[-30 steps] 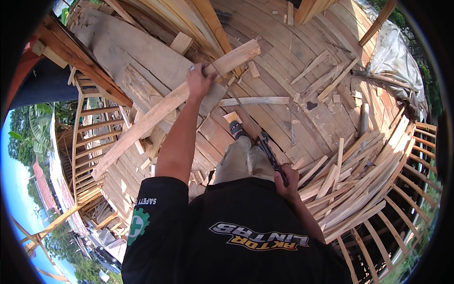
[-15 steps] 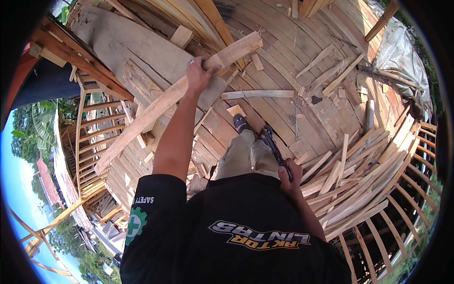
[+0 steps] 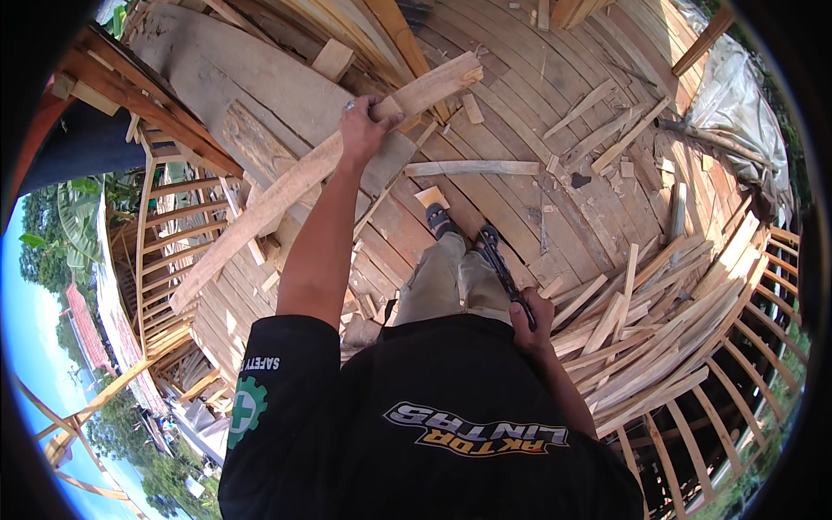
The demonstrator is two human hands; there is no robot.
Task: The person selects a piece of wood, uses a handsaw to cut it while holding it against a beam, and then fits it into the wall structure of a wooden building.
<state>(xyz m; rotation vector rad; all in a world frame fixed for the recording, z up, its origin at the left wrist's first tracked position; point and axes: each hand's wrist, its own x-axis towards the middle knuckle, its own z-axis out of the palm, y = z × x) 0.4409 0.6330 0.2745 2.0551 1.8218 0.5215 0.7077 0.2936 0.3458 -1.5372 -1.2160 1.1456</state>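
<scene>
A long wooden plank (image 3: pixel 277 195) lies slanting from lower left to upper right across the work spot. My left hand (image 3: pixel 362 134) is closed around its edge, toward the upper end. Just beside the thumb a small pale wood block (image 3: pixel 386 108) sits against the plank. Close to my right thigh, my right hand (image 3: pixel 531 314) is wrapped around the black handle of a long dark tool (image 3: pixel 501 270) that points down toward my right foot. Its exact kind is hard to make out.
Wide boards (image 3: pixel 208 74) lie under and behind the plank. A loose strip (image 3: pixel 472 169) rests on the slatted floor (image 3: pixel 511 104) ahead of my feet. To the right is a heap of thin wood strips (image 3: pixel 659 321), beside open framing (image 3: pixel 693 433). Grey sheeting (image 3: pixel 737 113) hangs at far right.
My left hand and the small block have shifted slightly left along the plank. The right hand and its dark tool have barely moved.
</scene>
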